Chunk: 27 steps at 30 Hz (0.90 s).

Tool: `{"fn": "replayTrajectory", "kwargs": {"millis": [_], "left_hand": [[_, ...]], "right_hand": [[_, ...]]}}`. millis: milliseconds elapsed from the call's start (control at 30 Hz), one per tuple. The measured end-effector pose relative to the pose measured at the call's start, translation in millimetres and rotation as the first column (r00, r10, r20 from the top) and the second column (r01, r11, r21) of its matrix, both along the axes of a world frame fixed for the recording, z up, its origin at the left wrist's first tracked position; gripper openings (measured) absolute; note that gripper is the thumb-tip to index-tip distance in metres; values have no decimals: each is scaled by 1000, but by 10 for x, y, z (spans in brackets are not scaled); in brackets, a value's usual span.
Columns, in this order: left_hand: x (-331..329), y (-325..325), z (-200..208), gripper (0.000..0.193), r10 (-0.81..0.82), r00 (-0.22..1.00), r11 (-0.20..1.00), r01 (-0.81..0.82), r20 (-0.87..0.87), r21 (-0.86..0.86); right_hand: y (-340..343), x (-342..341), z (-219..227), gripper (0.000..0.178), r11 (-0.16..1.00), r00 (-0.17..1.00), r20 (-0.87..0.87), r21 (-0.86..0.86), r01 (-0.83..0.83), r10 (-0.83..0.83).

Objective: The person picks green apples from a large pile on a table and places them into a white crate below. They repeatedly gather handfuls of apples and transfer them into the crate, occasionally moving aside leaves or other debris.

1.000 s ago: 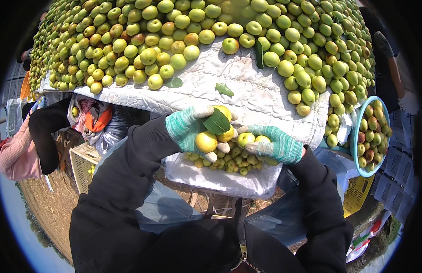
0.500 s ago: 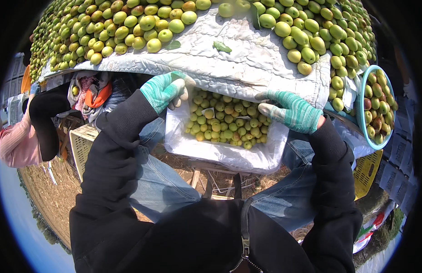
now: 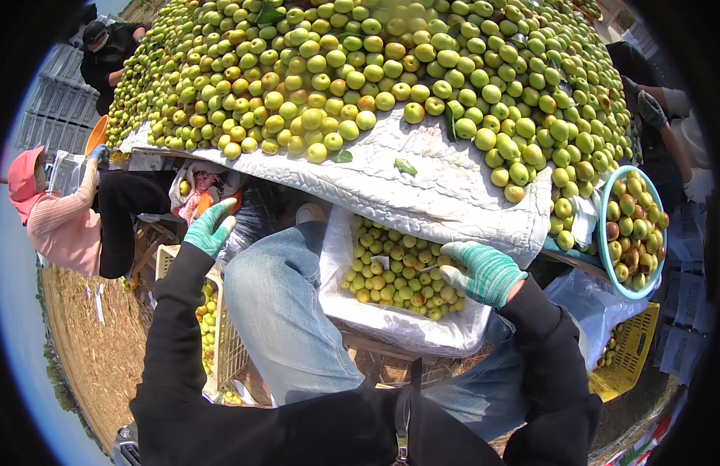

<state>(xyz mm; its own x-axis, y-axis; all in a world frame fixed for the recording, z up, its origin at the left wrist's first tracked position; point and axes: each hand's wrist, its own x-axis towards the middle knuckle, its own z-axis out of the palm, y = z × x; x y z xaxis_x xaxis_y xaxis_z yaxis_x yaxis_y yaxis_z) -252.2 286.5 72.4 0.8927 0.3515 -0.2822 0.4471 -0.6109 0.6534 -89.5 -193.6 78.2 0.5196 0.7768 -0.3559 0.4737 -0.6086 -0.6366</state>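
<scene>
My left hand (image 3: 210, 228), in a green and white knit glove, is raised at the left with thumb and fingers apart and nothing in it. It appears close to an orange and pink cloth bundle (image 3: 208, 194). Over the right rim of a crate with a white plastic liner (image 3: 399, 330) is my right hand (image 3: 484, 272), gloved the same way, its fingers stretched out with no fruit visible in them. Green jujubes (image 3: 395, 272) fill the crate's bottom. Above it, a white quilted cloth (image 3: 391, 179) drapes the table edge, under a big jujube heap (image 3: 336, 70).
A light blue basin (image 3: 604, 225) of browner jujubes stands at the right, above a yellow crate (image 3: 636, 353). A beige crate (image 3: 231, 342) with jujubes sits left of my leg. At the left, a person in pink (image 3: 61, 233) holds an orange scoop (image 3: 97, 133). Other people work around the heap.
The view has tilted up, showing more of the heap. My left hand has moved left, away from the crate and cloth edge, and its fingers have spread. My right hand stays over the crate's right side.
</scene>
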Motion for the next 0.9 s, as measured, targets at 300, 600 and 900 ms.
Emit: {"fn": "replayTrajectory", "kwargs": {"millis": [300,600,900], "left_hand": [[2572,-1158,-796,67,79,963,721,-235,259,652],[3114,-2227,-654,67,-59,959,847,-99,277,523],[3049,-2620,-340,55,-423,779,906,355,464,230]], "right_hand": [[17,36,-7,40,998,968,251,-53,21,-7],[-39,103,-119,37,1000,992,126,-8,-2,3],[187,314,-324,26,915,909,290,357,188,-299]]}}
